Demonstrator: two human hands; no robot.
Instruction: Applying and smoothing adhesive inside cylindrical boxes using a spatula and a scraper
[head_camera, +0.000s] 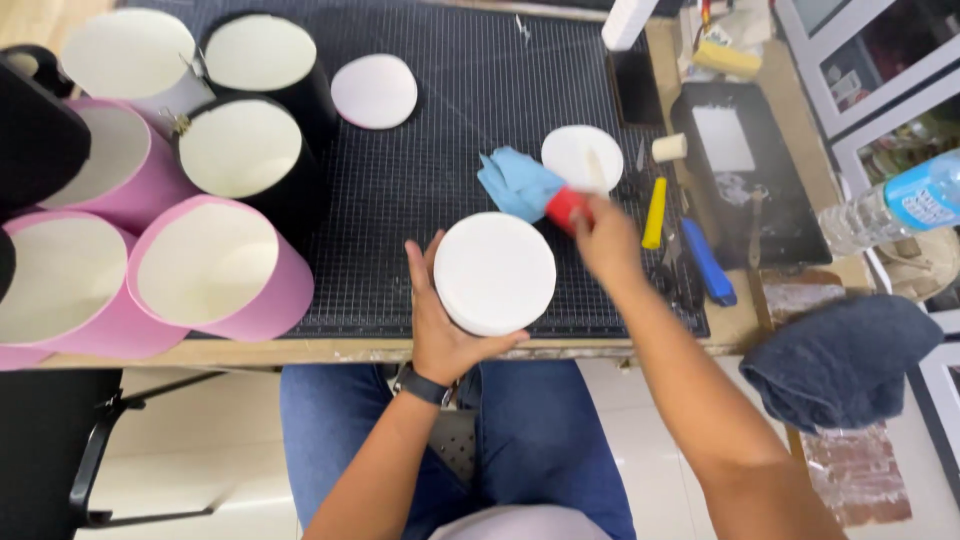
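My left hand (437, 322) grips a round white box lid (494, 272) from its left side, flat face up, at the near edge of the black cutting mat (440, 150). My right hand (606, 240) is closed on a tool with a red handle (566, 207), its pale tip lying over a small white round dish (582, 157). A crumpled blue cloth (517, 182) lies just left of the red handle, on the mat.
Several open cylindrical boxes, pink (215, 268) and black (262, 160), crowd the left side. A white disc (374, 91) lies at the back. A yellow tool (654, 212), blue knife (708, 262), black tray (748, 170), dark towel (840, 362) and water bottle (900, 205) sit right.
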